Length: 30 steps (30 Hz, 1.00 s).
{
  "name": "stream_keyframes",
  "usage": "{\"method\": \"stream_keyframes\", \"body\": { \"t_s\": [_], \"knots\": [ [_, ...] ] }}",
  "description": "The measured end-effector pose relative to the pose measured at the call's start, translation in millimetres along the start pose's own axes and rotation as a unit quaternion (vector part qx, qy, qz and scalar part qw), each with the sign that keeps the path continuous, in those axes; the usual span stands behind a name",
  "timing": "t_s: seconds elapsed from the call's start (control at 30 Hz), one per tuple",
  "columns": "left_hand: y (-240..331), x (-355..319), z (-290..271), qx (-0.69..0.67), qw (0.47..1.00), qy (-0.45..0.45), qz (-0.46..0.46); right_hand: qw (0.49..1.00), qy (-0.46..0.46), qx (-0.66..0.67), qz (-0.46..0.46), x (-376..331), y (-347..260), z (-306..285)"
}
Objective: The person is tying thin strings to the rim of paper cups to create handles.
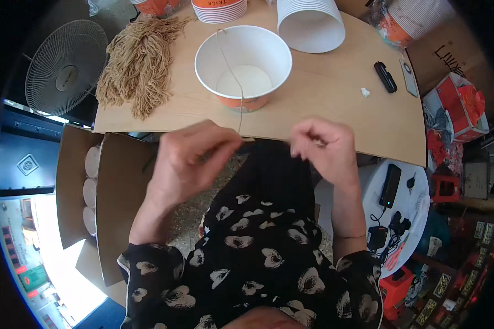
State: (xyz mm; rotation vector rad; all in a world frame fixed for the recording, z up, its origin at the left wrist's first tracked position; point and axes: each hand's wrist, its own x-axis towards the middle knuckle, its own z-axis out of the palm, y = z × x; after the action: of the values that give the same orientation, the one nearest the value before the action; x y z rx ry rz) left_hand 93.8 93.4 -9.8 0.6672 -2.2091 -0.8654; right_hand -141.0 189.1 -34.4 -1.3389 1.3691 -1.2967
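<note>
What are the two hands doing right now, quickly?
Left hand: closed, pinching a thin tan string that runs up into the white paper bucket.
Right hand: closed in a pinch; what it holds cannot be told.

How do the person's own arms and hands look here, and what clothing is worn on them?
Both forearms are bare, entering from the lower edge. The left hand and the right hand wear no gloves; I see no rings or a watch, though the picture is slightly blurred. The short sleeves of a black garment with pale heart-like print end near the elbows, with a thin light trim on the left sleeve edge.
</note>
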Motion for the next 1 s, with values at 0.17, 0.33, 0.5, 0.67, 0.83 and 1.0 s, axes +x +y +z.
{"method": "stream_keyframes", "body": {
  "t_s": [0.17, 0.33, 0.5, 0.67, 0.83, 1.0],
  "knots": [
    [5.3, 4.8, -18.6, 0.115, 0.984, 0.135, 0.027, 0.857, 0.142, -0.402, -0.291, 67.8, 9.3, -8.0],
    [-5.7, 3.7, -15.2, 0.275, 0.895, 0.280, 0.213, 0.792, 0.060, -0.486, -0.366, 77.0, 8.7, -2.6],
    [-37.6, -10.4, 31.7, 0.177, 0.948, 0.242, 0.103, 0.823, 0.080, -0.457, -0.328, 71.3, 10.8, 29.5],
    [-58.0, 3.7, 55.5, 0.044, 0.963, 0.264, 0.002, 0.841, 0.054, -0.449, -0.298, 73.1, 8.1, 33.3],
    [-71.5, 10.2, 60.7, 0.036, 0.947, 0.319, 0.028, 0.884, 0.035, -0.420, -0.203, 75.1, 6.9, 27.5],
    [-90.4, 20.1, 35.8, 0.159, 0.903, 0.383, 0.111, 0.893, 0.016, -0.415, -0.172, 74.0, 2.2, 19.3]
  ]
}}
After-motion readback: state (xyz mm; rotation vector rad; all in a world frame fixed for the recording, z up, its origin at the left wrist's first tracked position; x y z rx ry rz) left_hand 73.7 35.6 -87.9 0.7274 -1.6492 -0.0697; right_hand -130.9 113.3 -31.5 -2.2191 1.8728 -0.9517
